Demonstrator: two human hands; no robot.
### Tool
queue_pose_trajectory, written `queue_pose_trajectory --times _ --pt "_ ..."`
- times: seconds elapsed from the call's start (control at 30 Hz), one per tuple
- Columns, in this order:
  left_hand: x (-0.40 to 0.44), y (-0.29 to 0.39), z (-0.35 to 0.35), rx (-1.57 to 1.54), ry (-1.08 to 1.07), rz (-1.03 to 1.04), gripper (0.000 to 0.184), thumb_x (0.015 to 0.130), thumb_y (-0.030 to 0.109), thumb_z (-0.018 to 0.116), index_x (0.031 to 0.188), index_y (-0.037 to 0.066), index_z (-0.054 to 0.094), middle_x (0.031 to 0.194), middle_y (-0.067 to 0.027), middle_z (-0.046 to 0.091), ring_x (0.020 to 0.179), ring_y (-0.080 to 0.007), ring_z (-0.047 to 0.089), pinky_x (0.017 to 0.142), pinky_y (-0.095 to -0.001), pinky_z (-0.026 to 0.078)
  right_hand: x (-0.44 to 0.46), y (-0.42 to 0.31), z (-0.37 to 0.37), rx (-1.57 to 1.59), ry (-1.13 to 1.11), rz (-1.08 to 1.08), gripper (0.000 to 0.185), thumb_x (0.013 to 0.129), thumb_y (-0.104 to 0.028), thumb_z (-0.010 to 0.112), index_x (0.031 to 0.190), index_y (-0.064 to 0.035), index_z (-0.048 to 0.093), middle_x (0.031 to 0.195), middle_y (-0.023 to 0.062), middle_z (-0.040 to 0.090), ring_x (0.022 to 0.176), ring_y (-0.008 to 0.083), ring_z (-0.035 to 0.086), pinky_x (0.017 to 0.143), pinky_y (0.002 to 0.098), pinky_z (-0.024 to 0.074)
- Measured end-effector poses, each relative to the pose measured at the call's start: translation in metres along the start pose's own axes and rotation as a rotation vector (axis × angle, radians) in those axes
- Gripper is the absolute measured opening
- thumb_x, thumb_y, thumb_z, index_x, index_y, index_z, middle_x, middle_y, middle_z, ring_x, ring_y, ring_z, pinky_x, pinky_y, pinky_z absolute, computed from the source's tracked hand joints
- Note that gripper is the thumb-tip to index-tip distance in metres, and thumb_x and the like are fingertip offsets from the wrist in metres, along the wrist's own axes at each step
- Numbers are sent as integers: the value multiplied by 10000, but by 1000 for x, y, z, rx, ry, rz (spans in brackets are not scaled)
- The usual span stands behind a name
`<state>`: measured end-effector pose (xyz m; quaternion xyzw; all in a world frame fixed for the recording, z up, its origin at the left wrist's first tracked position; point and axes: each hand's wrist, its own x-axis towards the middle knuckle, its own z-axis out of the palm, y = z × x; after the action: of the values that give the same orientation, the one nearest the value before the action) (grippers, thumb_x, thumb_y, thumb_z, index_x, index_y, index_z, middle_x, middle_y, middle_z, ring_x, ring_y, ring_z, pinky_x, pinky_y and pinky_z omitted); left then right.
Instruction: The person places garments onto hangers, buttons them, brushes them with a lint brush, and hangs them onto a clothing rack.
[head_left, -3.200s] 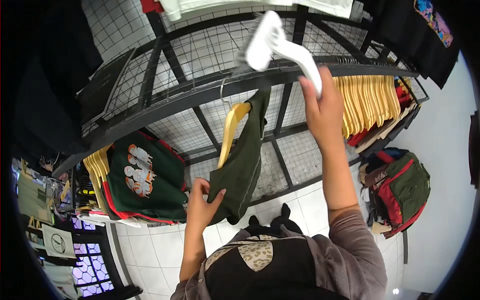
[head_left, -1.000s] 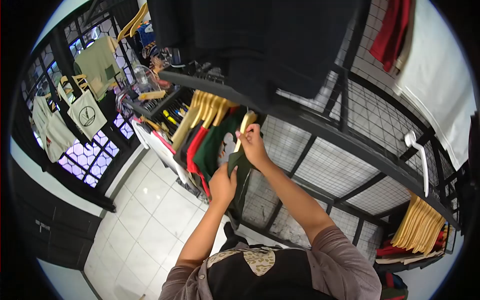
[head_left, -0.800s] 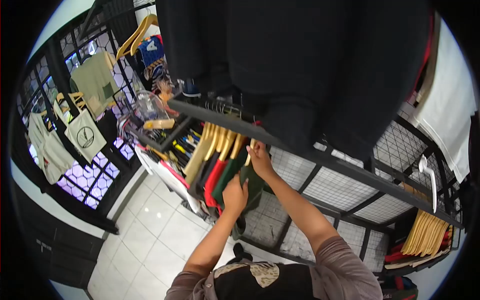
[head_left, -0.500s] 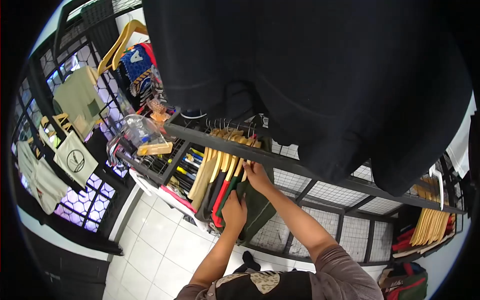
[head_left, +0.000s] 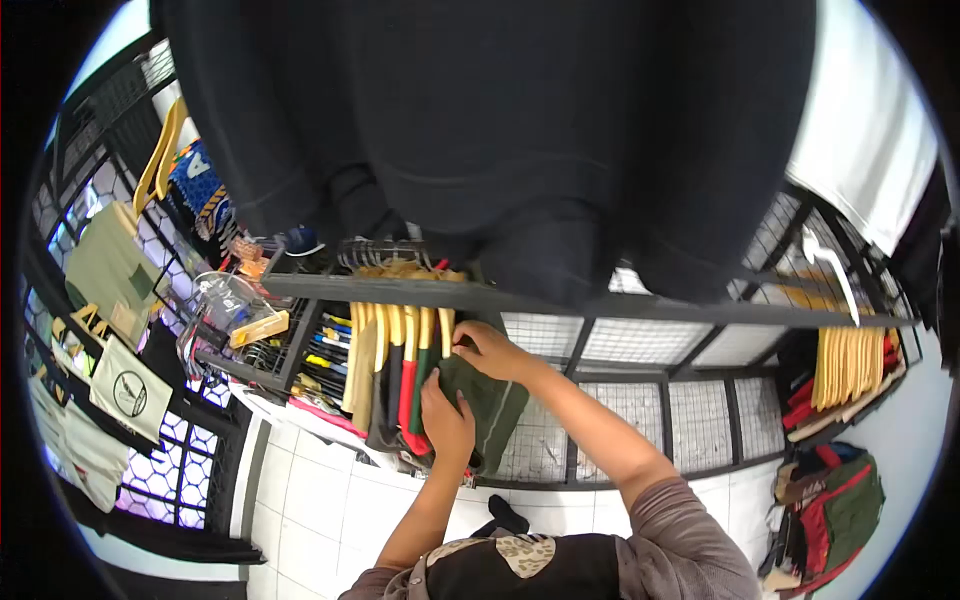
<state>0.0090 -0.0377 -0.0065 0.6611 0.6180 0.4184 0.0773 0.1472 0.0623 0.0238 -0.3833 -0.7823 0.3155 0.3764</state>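
A dark green garment hangs from a wooden hanger at the right end of a row of hung clothes. My right hand is closed at the hanger's shoulder, near the top of the garment. Lower and to the left, my left hand has its fingers closed on the edge of the green garment. Red, dark green, black and tan clothes hang just left of it. The hanger hooks show above the black rail.
Large black garments hang overhead. A white brush-like tool rests on the rack at right, above bare wooden hangers. Folded clothes sit at lower right. A plastic-wrapped item is at left.
The white tool has left my right hand and rests on the rack. My right hand is now at the hanger. The green garment has moved left beside the other clothes, and the view has shifted.
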Motion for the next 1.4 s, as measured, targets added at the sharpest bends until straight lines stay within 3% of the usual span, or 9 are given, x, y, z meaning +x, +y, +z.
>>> queue_pose_trajectory --times 0.07,0.2,0.53,0.57,0.7,0.93,1.13,1.3,1.4 --pt "-16 19 3 129 32 144 440 847 111 485 1251 -27 376 1310 -254 338 1256 -429 279 1042 -548 174 -38 -6 -20 -125 23 -6 345 831 -252 618 1080 -47 496 1231 179 474 1203 326 404 995 399 340" --pt "-59 67 29 12 -24 268 450 878 194 472 1266 -11 376 1350 -244 285 1305 -436 195 1056 -575 85 -142 -11 -72 -187 65 219 594 797 -303 666 1286 -64 427 1320 181 409 1232 336 373 1005 386 340" --pt "-249 242 133 -376 -648 432 503 906 350 438 1312 76 325 1367 -168 268 1312 -385 174 1033 -615 85 -560 -55 -147 -327 676 719 878 723 -431 687 1379 -39 253 1311 295 385 1243 413 346 1028 434 298" --pt "-274 268 136 -407 -737 464 509 905 357 441 1310 72 325 1367 -162 272 1314 -374 178 1033 -615 83 -595 -78 -154 -359 731 834 852 728 -378 704 1374 -34 266 1348 260 361 1251 359 373 1035 407 303" --pt "-375 363 146 -563 -973 608 510 904 355 449 1307 66 327 1355 -161 285 1316 -357 185 1032 -615 83 -729 -132 -170 -421 1050 868 868 719 -408 704 1365 -23 270 1295 301 401 1212 393 407 1002 418 339" --pt "-497 491 162 -683 -1160 947 460 938 346 384 1310 83 330 1339 -139 303 1292 -337 240 1054 -563 72 -874 -217 -172 -556 1485 1010 859 753 -397 679 1390 -45 223 1342 281 355 1250 390 364 1025 435 298" --pt "-572 576 218 -684 -1292 989 443 946 321 376 1311 72 336 1341 -156 296 1283 -330 254 1056 -526 102 -985 -214 -196 -492 1675 1122 891 795 -372 658 1428 -88 98 1390 236 300 1297 341 307 1040 434 272" --pt "-629 659 297 -820 -1473 939 468 933 325 402 1315 64 335 1339 -175 320 1275 -343 274 1057 -519 125 -1066 -212 -260 -322 1936 943 882 840 -348 617 1437 -171 -8 1377 242 306 1272 315 346 1018 401 298" --pt "-643 745 309 -1033 -1597 913 450 945 299 380 1299 23 348 1325 -178 341 1250 -334 301 1036 -399 225 -1084 -251 -324 -251 2207 627 838 863 -373 577 1440 -184 -1 1391 206 315 1237 270 385 984 378 338"
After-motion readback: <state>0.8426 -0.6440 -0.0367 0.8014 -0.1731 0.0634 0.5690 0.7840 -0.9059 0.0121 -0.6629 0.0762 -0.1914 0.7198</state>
